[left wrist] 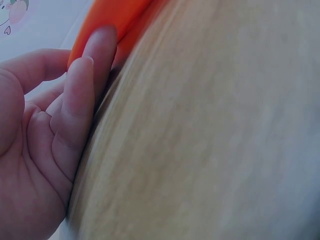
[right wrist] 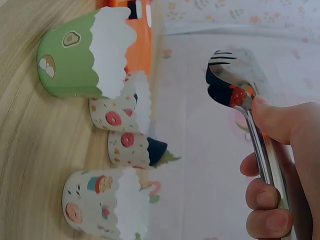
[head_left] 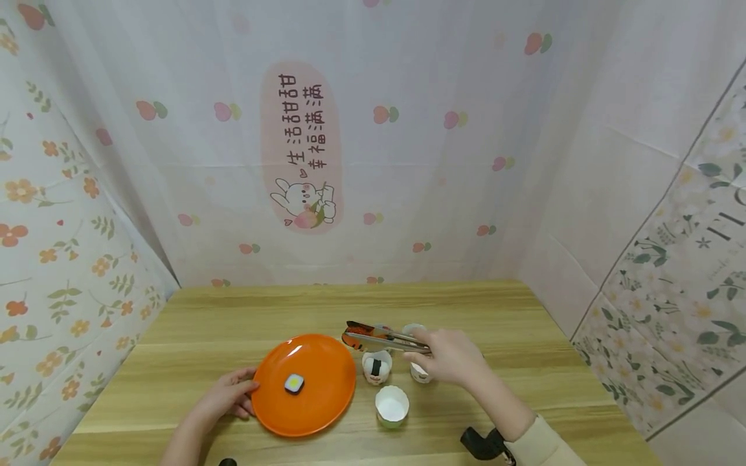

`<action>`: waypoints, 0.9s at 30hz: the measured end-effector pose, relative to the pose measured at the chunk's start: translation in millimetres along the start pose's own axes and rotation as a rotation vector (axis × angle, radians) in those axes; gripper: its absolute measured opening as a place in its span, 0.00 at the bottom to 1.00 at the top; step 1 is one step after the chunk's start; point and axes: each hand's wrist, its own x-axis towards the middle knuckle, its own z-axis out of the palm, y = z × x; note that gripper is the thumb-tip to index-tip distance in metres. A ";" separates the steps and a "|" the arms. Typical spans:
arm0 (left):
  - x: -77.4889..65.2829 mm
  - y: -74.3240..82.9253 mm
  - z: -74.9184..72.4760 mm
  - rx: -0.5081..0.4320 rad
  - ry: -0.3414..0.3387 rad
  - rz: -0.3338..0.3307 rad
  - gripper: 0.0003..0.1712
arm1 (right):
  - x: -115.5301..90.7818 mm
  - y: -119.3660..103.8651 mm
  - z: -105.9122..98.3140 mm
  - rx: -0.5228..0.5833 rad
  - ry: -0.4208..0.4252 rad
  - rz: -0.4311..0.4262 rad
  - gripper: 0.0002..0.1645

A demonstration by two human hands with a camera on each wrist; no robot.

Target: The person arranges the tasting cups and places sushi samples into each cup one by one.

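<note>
My left hand pinches the left rim of an orange plate, which lies on the table. On that plate sits a small square sushi roll with a yellow centre. My right hand grips metal tongs with one fork-shaped end and one spoon-shaped end. Between the tong ends is an orange-and-black sushi piece, held above the table just right of the plate. Below it, a paper cup holds a white rice ball with a black band.
A green paper cup stands nearest me, right of the plate. Other patterned cups stand under and behind my right hand; one holds a dark piece with a green leaf. Printed cloth hangs behind the wooden table.
</note>
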 end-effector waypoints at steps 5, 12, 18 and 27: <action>0.2 1.1 0.3 -0.002 0.002 -0.001 0.37 | -6.1 8.8 -0.6 0.011 0.022 0.022 0.16; -0.4 0.8 0.0 -0.009 -0.006 -0.002 0.37 | -14.6 16.4 -2.2 0.022 0.030 0.029 0.24; -0.6 2.0 0.3 -0.007 -0.004 -0.004 0.37 | -21.5 24.5 -3.8 0.042 0.042 0.047 0.24; -0.7 1.3 0.4 -0.005 -0.005 0.001 0.37 | -32.1 37.0 -2.9 0.041 0.061 0.036 0.19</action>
